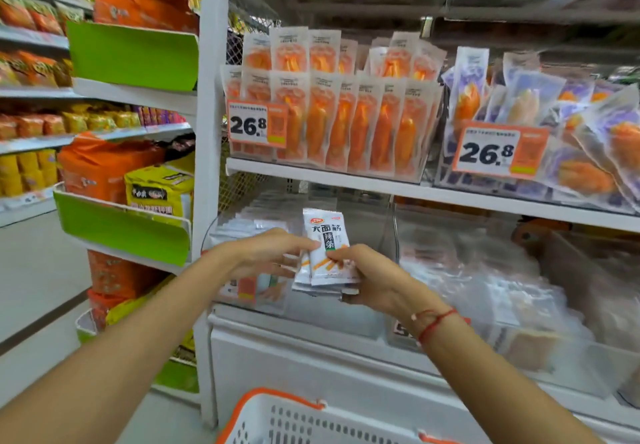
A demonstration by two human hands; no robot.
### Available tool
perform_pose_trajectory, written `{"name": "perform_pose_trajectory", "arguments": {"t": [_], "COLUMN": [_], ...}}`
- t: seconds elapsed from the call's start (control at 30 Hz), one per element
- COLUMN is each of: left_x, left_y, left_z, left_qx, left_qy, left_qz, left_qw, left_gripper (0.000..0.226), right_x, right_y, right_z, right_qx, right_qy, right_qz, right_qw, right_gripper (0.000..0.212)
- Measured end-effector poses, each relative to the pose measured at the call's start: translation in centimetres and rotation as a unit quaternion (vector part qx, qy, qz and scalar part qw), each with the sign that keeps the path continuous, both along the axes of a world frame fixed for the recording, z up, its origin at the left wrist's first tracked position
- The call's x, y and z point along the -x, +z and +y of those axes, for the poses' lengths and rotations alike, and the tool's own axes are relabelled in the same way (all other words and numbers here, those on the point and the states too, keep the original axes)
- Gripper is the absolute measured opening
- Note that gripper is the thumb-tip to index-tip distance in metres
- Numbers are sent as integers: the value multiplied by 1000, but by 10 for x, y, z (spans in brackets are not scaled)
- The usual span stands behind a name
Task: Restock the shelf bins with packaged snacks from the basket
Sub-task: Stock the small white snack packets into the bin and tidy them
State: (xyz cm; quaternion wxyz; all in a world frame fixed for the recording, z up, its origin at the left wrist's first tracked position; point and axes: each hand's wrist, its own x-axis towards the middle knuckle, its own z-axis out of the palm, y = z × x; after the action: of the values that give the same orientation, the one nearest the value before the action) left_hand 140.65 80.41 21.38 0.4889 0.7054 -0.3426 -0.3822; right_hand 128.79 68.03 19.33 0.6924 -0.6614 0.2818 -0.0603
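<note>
Supermarket shelving, mid-restock: your left hand [273,253] and right hand [367,277] each pinch a small stack of white snack packets [325,256], held over the clear lower-shelf bin [311,308], partly filled at its far left. Your basket [277,419] sits near, contents unseen.

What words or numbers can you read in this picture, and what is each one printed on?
"26.8": price tag on the bin of orange packets.
"26.8": price tag on the bin of purple packets.
"大面筋 辣条": top white packet of the stack held in both hands, left hand and right hand.
Small print on the tags, the yellow bag and all other packets: too blurred to read.
</note>
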Motion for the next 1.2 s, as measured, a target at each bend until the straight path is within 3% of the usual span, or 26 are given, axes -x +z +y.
{"name": "perform_pose_trajectory", "arguments": {"t": [0.07, 0.17, 0.3, 0.47, 0.53, 0.63, 0.7, 0.77, 0.87, 0.97, 1.07, 1.2], "left_x": [-17, -40, -64, -82, -89, -106, -115, -119, -121, -128, -131, -128], "left_y": [11, 20, 15, -4, -14, -26, -28, -30, -31, -30, -30, -34], "left_z": [-17, -47, -83, -115, -125, -132, -131, -129, -124, -120, -126, -138], "left_qx": [-40, -101, -157, -256, -269, -247, -195, -134, -95, -156, -217, -273], "left_qy": [-19, -20, -44, 17, 52, 83, 116, 142, 103, -9, -83, -105], "left_qz": [-54, -182, -334, -481, -526, -551, -555, -588, -629, -653, -660, -652], "left_qw": [998, 978, 928, 838, 805, 793, 801, 785, 765, 741, 714, 700], "left_gripper": [18, 21, 40, 63, 78, 90, 81, 69, 39, 24, 36, 52], "right_x": [-13, -39, -73, -106, -125, -149, -159, -169, -179, -177, -174, -173], "right_y": [6, 2, -21, -36, -39, -48, -54, -62, -70, -71, -74, -75], "right_z": [-16, -36, -57, -77, -87, -103, -107, -111, -116, -124, -126, -124], "right_qx": [-17, 34, 134, 213, 247, 277, 274, 277, 313, 358, 418, 500], "right_qy": [-2, -21, -43, -62, -57, -39, -39, -53, -84, -109, -105, -91], "right_qz": [7, 18, 24, 39, 45, 79, 85, 84, 85, 96, 100, 125], "right_qw": [1000, 999, 990, 974, 966, 957, 957, 956, 942, 923, 897, 852], "right_gripper": [8, 6, 31, 24, 32, 47, 48, 47, 54, 62, 69, 65]}}
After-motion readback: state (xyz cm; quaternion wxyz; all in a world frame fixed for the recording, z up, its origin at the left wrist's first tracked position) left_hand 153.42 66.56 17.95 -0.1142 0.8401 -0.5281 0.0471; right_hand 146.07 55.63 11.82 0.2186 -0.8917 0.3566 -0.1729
